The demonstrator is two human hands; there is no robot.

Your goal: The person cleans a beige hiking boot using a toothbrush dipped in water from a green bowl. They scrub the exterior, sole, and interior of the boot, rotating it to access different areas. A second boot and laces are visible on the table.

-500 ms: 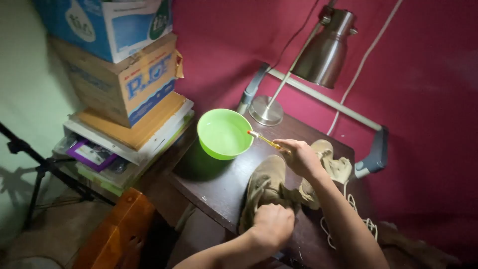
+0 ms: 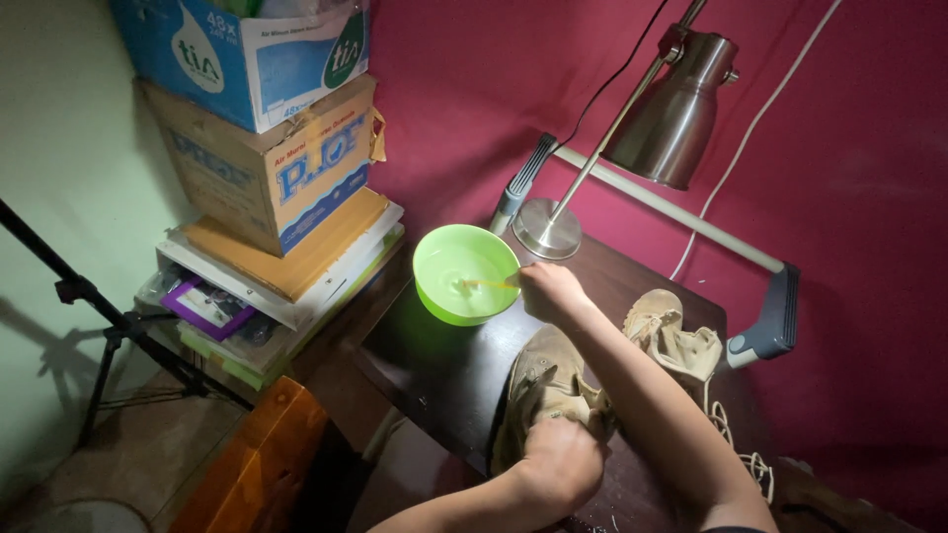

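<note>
One view only, head camera, looking down on a dark wooden table (image 2: pixel 444 375); two tan canvas shoes on it. Left hand (image 2: pixel 561 462) presses down on the near shoe (image 2: pixel 538 390), fingers curled and closed over its rear part, pinning it to the table top; right hand (image 2: pixel 551 292) is out over the rim of the green plastic bowl (image 2: pixel 439 296), fingers pressed together and pinching the handle of a small yellow brush (image 2: pixel 486 284), whose tip lies inside the bowl; bristles too small to make out. Second shoe (image 2: pixel 676 341) lies just beside the right forearm, laces (image 2: pixel 736 444) trailing off the table edge.

Handling, judged: near shoe looks soft and light, upper likely to buckle under pressure, so best held at the stiffer heel or sole; brush is thin and light, a fingertip pinch suffices; bowl is light and could slide or tip if knocked.

Surroundings: metal desk lamp (image 2: pixel 671 109) behind the bowl; stacked cardboard boxes (image 2: pixel 267 158) at left; tripod leg (image 2: pixel 89 296) beyond.
</note>
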